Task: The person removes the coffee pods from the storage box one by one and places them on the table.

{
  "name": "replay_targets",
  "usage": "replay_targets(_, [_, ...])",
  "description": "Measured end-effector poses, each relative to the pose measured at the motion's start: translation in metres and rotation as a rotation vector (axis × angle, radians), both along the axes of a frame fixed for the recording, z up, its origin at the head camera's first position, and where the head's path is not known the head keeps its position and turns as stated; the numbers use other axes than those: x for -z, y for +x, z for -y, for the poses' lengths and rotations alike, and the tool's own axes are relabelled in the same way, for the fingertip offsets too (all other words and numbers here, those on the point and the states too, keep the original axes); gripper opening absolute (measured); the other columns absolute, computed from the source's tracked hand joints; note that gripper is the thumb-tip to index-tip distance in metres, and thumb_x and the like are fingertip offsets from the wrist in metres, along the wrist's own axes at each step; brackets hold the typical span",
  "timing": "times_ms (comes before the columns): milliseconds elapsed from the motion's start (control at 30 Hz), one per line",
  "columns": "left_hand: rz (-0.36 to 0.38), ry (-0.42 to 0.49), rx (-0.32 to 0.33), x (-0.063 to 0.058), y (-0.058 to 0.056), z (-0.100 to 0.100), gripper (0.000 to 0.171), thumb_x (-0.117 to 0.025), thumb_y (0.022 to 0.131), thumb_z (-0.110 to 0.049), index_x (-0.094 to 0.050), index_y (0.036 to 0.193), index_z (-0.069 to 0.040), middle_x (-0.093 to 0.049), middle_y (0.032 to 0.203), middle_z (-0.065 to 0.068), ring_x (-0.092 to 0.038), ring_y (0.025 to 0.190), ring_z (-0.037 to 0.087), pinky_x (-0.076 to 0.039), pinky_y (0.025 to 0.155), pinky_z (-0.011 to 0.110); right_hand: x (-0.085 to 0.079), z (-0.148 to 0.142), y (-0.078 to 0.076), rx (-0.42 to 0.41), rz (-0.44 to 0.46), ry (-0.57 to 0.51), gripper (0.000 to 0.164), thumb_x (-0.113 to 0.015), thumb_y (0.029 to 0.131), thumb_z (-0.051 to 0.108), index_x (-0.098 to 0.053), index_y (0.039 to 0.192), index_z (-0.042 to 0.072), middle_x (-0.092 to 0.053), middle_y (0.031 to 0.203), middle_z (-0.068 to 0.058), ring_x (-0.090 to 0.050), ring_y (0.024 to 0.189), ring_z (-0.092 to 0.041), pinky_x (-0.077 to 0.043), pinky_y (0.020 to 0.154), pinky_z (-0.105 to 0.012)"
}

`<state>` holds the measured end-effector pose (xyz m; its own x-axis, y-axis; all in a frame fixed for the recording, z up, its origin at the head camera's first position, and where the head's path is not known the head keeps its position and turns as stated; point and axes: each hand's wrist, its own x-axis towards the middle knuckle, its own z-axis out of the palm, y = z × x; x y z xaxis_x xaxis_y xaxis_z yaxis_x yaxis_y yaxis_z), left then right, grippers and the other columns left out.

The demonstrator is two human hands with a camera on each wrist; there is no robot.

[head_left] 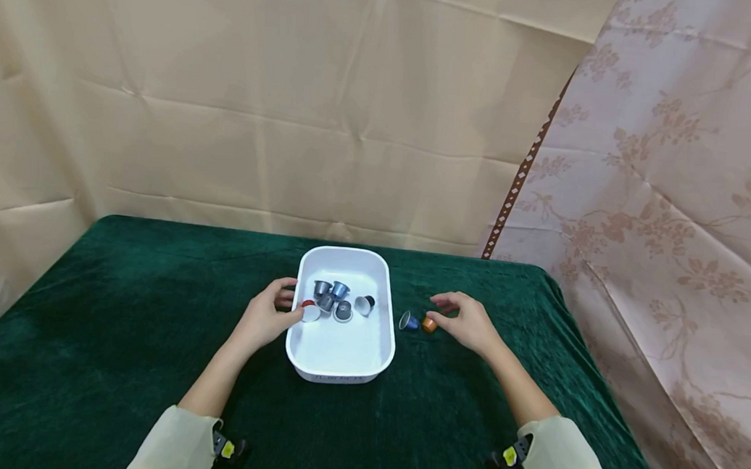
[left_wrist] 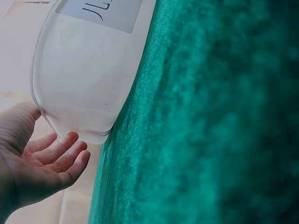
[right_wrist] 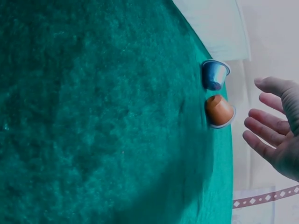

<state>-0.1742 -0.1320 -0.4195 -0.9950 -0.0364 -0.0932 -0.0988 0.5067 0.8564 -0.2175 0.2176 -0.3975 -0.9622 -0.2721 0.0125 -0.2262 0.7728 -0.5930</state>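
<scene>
My left hand (head_left: 268,316) holds the left side of a white plastic tub (head_left: 340,359), thumb over the rim and fingers along the outer wall. In the left wrist view, the thumb meets the rim of the tub (left_wrist: 84,70). Several coffee capsules lie inside, among them a dark grey one (head_left: 342,310) and a blue one (head_left: 340,289). To the tub's right, a dark blue capsule (head_left: 409,321) and an orange capsule (head_left: 429,325) lie on their sides. My right hand (head_left: 469,324) hovers beside the orange capsule (right_wrist: 219,111), fingers spread apart and holding nothing.
A dark green velvet cloth (head_left: 113,332) covers the table. Behind it hangs a beige curtain (head_left: 227,108), with a pinkish floral curtain (head_left: 678,212) on the right. Handwritten marks are on the tub's front label (left_wrist: 100,11).
</scene>
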Motion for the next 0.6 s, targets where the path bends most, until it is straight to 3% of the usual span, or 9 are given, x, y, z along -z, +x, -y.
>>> replay_targets(600, [0.013, -0.017, 0.007, -0.002, -0.001, 0.000, 0.061, -0.063, 0.084, -0.020, -0.038, 0.139, -0.012, -0.055, 0.128, 0.016, -0.054, 0.116, 0.031, -0.049, 0.093, 0.047, -0.011, 0.016, 0.000, -0.039, -0.005, -0.021, 0.038, -0.064, 0.086, 0.031, -0.062, 0.118, 0.009, -0.062, 0.116, -0.010, -0.059, 0.104, -0.025, -0.053, 0.084, -0.040])
